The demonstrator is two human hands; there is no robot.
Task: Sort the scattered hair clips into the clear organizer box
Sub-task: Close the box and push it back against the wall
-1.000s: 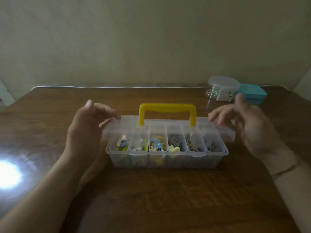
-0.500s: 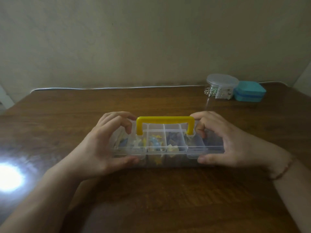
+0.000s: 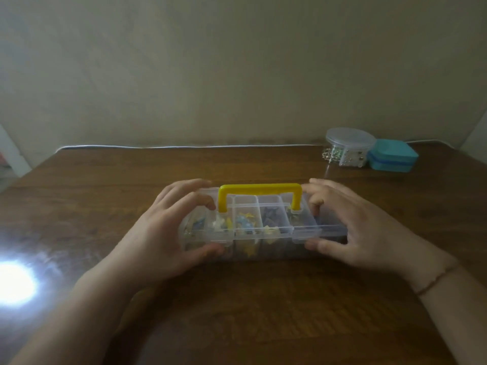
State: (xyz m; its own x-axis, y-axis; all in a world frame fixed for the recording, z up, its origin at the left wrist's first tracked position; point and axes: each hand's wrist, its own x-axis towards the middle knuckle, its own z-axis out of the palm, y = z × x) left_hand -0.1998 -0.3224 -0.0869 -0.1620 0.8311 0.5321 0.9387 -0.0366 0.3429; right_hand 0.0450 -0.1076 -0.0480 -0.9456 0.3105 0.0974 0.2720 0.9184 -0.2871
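Observation:
The clear organizer box (image 3: pixel 270 230) with a yellow handle (image 3: pixel 259 193) sits mid-table, its lid lying flat over the compartments. Coloured hair clips (image 3: pixel 245 225) show through the lid in several compartments. My left hand (image 3: pixel 168 233) grips the box's left end, fingers over the lid and thumb on the front latch. At the right end my right hand (image 3: pixel 347 227) holds it the same way, thumb pressed against the right front latch.
A round clear container (image 3: pixel 349 147) with small metal items and a teal case (image 3: pixel 392 155) stand at the back right by the wall. A white cable (image 3: pixel 158 147) runs along the table's far edge. A bright light glare (image 3: pixel 13 283) lies at the left.
One second ago the lid stood open with both hands beside it. Both hands swung the lid down onto the box and now clamp its two ends.

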